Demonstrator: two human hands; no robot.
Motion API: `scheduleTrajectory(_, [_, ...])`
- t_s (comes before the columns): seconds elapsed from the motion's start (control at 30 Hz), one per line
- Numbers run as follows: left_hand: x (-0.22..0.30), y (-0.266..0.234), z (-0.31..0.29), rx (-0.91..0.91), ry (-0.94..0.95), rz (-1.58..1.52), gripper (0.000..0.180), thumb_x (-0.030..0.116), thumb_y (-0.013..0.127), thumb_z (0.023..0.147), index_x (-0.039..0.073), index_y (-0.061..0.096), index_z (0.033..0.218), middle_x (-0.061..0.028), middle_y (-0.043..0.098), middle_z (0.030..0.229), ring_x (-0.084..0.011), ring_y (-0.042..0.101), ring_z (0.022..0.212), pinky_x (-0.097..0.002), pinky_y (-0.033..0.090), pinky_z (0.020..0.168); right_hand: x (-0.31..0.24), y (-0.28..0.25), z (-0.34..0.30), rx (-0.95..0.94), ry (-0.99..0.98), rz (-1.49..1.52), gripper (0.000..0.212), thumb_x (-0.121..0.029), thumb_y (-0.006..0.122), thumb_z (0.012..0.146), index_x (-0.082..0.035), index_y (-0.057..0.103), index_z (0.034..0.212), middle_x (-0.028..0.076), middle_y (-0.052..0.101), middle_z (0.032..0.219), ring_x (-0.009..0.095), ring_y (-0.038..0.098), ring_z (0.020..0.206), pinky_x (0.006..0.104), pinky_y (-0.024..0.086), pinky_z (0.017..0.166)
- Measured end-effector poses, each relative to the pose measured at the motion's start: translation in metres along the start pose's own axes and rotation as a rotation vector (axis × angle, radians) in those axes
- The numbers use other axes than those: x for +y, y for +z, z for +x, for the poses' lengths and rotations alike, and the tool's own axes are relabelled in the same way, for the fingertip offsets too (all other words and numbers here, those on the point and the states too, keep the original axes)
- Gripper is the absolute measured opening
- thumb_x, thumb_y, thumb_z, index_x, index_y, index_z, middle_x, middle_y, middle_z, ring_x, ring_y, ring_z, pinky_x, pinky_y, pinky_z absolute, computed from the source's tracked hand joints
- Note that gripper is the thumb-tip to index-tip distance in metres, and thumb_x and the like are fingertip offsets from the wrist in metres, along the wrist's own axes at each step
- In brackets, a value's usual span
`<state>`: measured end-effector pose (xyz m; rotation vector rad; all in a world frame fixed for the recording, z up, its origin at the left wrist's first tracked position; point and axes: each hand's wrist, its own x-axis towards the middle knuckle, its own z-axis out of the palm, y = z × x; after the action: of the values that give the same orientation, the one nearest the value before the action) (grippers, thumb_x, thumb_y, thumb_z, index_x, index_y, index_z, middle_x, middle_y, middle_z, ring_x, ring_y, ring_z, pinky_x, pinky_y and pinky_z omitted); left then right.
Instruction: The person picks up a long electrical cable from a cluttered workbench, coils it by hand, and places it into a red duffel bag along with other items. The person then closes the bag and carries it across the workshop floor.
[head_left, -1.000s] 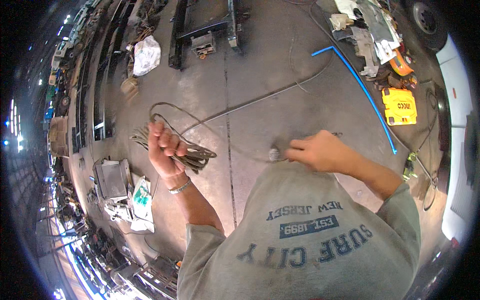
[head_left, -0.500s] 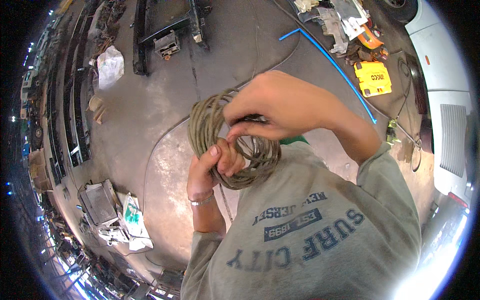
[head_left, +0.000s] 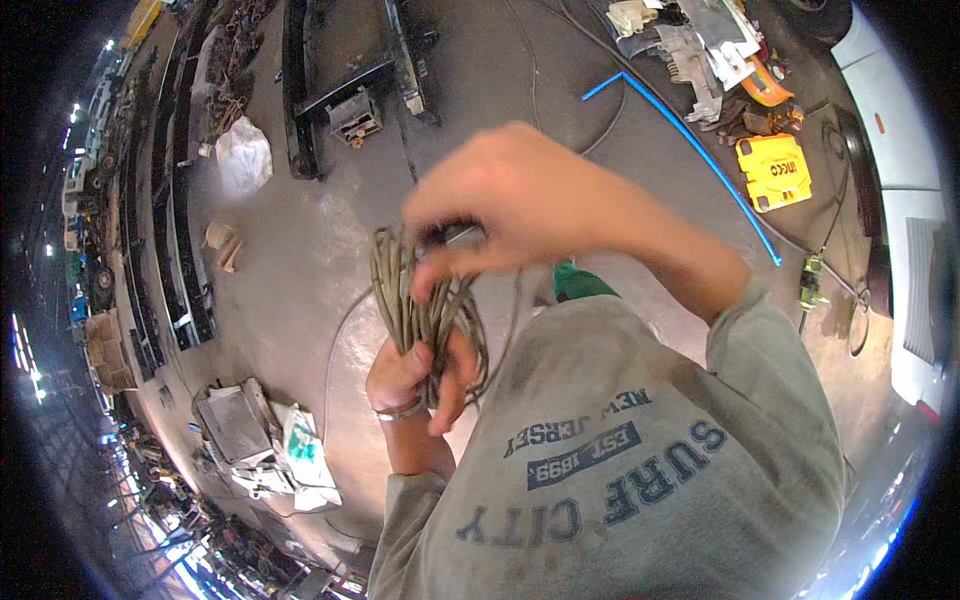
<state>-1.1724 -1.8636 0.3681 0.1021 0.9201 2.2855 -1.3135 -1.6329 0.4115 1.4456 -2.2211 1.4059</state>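
Looped cable [head_left: 395, 300] to the left of and below the blue bar [head_left: 713, 160], clasped in the left hand [head_left: 397, 374] with the right hand [head_left: 497, 190] bent over its upper end, closure there too blurred to tell; probably light, springy, apt to splay, hence best grasped around all strands together.

Grey-brown concrete flr [head_left: 265, 315] across the rm here, blk metal frame [head_left: 297, 90] at the far side, white vehicle [head_left: 905, 160] along R edge. Bright lights [head_left: 27, 355] glaring far L!
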Motion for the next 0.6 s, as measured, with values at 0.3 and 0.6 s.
scheduleTrajectory(0.3, [0.041,-0.01,0.116,-0.767,0.241,-0.555,0.026,0.03,0.047,0.11,0.006,0.056,0.105,-0.0152,0.075,0.084,-0.0217,0.071,0.064,-0.0371,0.058,0.054,0.223,0.094,-0.093,-0.152,0.383,0.323,0.035,-0.035,0.075,0.094,-0.002,0.069,0.084,0.019,0.058,0.066,0.023,0.048,0.056,0.0402,0.041,0.057])
scheduleTrajectory(0.6, [0.159,-0.049,0.098,-0.029,0.843,-0.516,0.021,0.024,0.045,0.111,0.007,0.056,0.109,0.0,0.058,0.073,-0.009,0.053,0.058,-0.0256,0.047,0.054,0.303,0.069,-0.37,-0.058,1.081,0.023,0.03,-0.032,0.071,0.096,-0.005,0.064,0.106,0.019,0.065,0.084,0.035,0.063,0.071,0.0456,0.048,0.064])
